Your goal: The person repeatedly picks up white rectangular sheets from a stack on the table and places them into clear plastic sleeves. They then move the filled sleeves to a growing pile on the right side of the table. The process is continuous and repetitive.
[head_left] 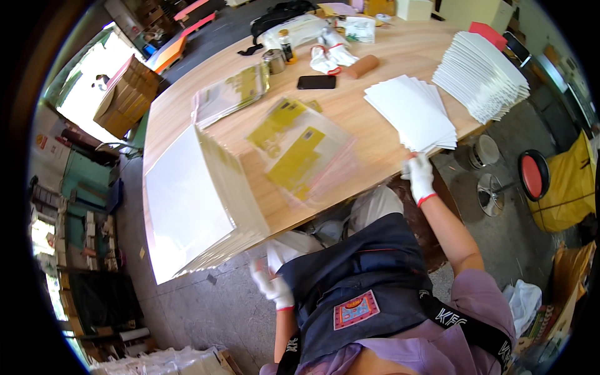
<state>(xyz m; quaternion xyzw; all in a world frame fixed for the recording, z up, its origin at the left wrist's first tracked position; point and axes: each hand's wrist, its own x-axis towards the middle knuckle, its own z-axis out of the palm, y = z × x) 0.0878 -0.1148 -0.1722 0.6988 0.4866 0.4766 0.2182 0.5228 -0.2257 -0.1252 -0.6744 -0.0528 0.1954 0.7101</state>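
Observation:
My right hand (420, 177), in a white glove with a red cuff, is at the table's front edge. Its bent fingers pinch the near corner of a fanned stack of white sheets (412, 112). My left hand (272, 287), gloved the same way, hangs below the table edge by my dark apron (356, 269). Motion blurs it a little; its fingers look apart and hold nothing. Between the hands, clear plastic sleeves with yellow print (306, 156) lie loosely on the table. To the left stands a tall stack of sleeved white boards (187, 200).
A tall pile of white boards (481, 75) stands at the table's right. Farther back are more printed sleeves (231, 94), a black phone (316, 82), a brown roll (362, 66), a metal can (273, 61), a bottle (287, 47) and white gloves (331, 57). A round stool (490, 190) is on the right.

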